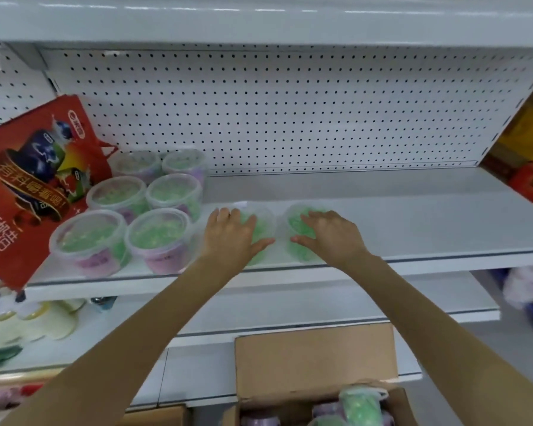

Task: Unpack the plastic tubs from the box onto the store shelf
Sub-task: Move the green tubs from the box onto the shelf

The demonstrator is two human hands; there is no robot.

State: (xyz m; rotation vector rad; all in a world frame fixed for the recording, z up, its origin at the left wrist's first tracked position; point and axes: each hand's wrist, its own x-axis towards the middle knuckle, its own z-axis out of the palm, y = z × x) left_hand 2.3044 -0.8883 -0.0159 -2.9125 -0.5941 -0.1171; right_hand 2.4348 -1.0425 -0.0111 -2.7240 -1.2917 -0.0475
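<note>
Two clear plastic tubs with green contents stand side by side near the front edge of the white shelf (pixel 413 216). My left hand (pixel 233 233) lies over the left tub (pixel 263 219), fingers spread on its lid. My right hand (pixel 328 232) covers the right tub (pixel 296 222) the same way. Several more tubs (pixel 157 238) with purple labels stand in rows at the shelf's left. Below, the open cardboard box (pixel 314 355) holds further tubs (pixel 360 404).
A red printed bag (pixel 34 186) leans at the shelf's left end beside the tubs. A perforated white back panel (pixel 274 112) closes the rear. Red and yellow boxes (pixel 530 167) sit past the right end. Cups and goods fill the lower left shelf (pixel 28 324).
</note>
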